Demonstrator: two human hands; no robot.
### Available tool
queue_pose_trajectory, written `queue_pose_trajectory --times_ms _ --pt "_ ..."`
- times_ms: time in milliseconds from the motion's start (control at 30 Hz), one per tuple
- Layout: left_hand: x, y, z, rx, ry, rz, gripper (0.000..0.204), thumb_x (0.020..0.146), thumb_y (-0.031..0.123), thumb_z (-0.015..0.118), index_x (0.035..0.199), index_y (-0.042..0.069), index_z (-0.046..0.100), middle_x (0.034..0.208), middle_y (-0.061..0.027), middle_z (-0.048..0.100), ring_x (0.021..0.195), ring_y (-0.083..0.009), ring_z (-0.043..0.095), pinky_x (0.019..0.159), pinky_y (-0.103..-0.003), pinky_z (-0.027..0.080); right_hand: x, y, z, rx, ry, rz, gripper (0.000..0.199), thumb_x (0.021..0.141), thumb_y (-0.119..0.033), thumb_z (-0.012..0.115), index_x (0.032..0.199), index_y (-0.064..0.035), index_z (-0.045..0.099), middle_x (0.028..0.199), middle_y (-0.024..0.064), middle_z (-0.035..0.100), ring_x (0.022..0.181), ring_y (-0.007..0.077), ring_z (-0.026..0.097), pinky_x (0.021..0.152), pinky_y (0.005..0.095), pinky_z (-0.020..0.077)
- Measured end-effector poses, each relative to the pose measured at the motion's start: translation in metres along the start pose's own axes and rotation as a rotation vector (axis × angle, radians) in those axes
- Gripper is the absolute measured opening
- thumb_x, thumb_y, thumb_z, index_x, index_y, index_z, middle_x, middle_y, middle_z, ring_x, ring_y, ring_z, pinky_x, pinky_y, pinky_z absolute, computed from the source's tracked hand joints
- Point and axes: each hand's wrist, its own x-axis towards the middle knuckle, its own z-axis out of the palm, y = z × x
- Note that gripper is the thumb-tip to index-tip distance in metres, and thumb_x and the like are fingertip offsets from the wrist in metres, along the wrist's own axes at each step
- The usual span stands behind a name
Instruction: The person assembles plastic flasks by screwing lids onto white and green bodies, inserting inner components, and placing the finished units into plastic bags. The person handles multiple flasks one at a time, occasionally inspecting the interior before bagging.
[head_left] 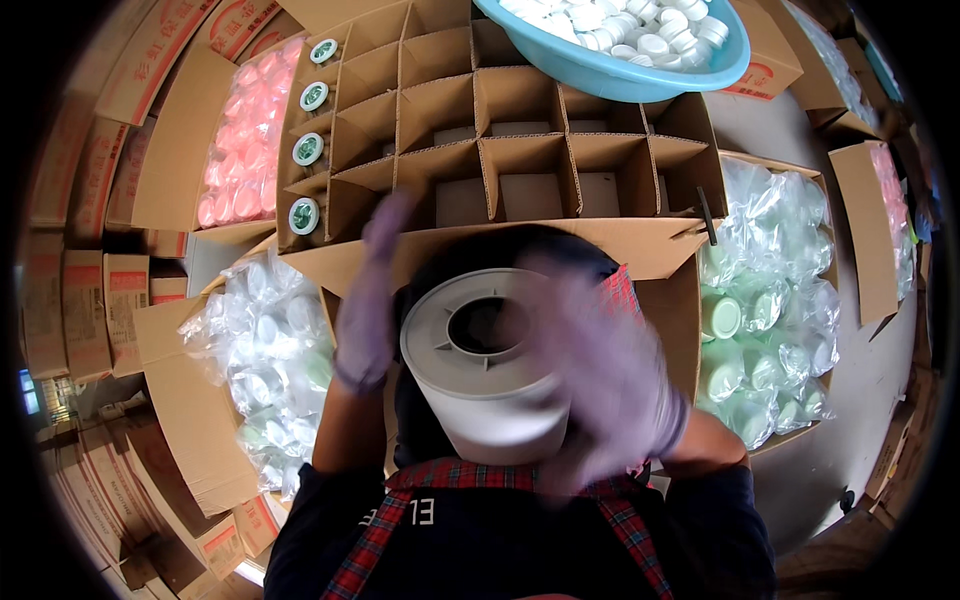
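A white cylinder (pixel 500 425) stands upright in my lap, its grey ringed top spoked around a dark round hole. My left hand (pixel 368 300), in a pale purple glove, is held edge-on to the left of the cylinder, fingers stretched up and nothing in it. My right hand (pixel 610 370), gloved alike, is smeared by motion at the cylinder's right side and overlaps its top edge; whether it touches is unclear. Ahead of both hands stands a divided cardboard carton (pixel 490 235). Several round pieces with white rims and green centres (pixel 304 215) fill its left column.
A blue basin (pixel 610 80) of white caps rests on the carton's far right. Open boxes hold bagged pink caps (pixel 245 150), whitish ones (pixel 270 340) at left, and pale green ones (pixel 765 320) at right. Stacked cartons (pixel 80 310) line the left.
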Motion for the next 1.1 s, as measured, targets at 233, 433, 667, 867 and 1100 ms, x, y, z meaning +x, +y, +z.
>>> queue_pose_trajectory --times_ms 233,433,667,867,1100 --pt "0.008 -0.023 -0.012 -0.284 -0.323 0.082 0.063 0.093 0.033 0.042 0.144 -0.003 0.046 0.156 -0.0204 0.035 0.150 -0.0325 0.021 0.122 -0.043 0.004 0.006 -0.022 0.001 -0.118 -0.181 -0.042 0.102 0.077 -0.077 0.055 0.139 0.0036 0.048 0.138 0.0286 0.047 0.128 0.0477 0.048 0.106 0.0564 0.0375" --pt "-0.013 0.012 -0.009 -0.003 -0.270 0.268 0.060 0.093 0.024 0.040 0.145 -0.005 0.044 0.149 -0.0257 0.043 0.144 -0.0379 0.034 0.121 -0.046 0.010 -0.002 0.031 0.005 -0.073 -0.161 0.098 0.063 0.093 -0.044 0.056 0.129 0.0083 0.053 0.122 0.0301 0.059 0.121 0.0472 0.053 0.107 0.0525 0.0387" --pt "-0.015 -0.013 0.036 -0.794 -0.197 -0.047 0.058 0.098 0.024 0.044 0.147 -0.007 0.037 0.148 -0.0197 0.044 0.139 -0.0299 0.041 0.119 -0.039 0.023 -0.005 -0.056 -0.028 -0.067 -0.277 -0.128 0.037 0.086 -0.028 0.063 0.111 -0.0011 0.070 0.119 0.0118 0.065 0.101 0.0260 0.063 0.089 0.0420 0.0483" --pt "-0.038 -0.011 0.068 -0.525 -0.471 0.138 0.024 0.092 0.015 0.048 0.091 -0.005 0.062 0.089 -0.0172 0.065 0.086 -0.0296 0.063 0.075 -0.038 0.049 -0.032 -0.095 -0.011 -0.438 -0.460 -0.325 0.029 0.074 -0.021 0.061 0.100 -0.0081 0.064 0.100 0.0066 0.059 0.082 0.0182 0.059 0.071 0.0346 0.0539" --pt "-0.112 0.012 0.075 -0.163 0.146 -0.119 0.026 0.087 0.018 0.047 0.085 -0.004 0.061 0.075 -0.0172 0.059 0.068 -0.0290 0.060 0.065 -0.037 0.047 -0.081 -0.065 0.001 -0.493 -0.353 -0.147 0.035 0.076 -0.020 0.066 0.105 -0.0018 0.060 0.095 0.0131 0.055 0.073 0.0261 0.063 0.058 0.0383 0.0549"
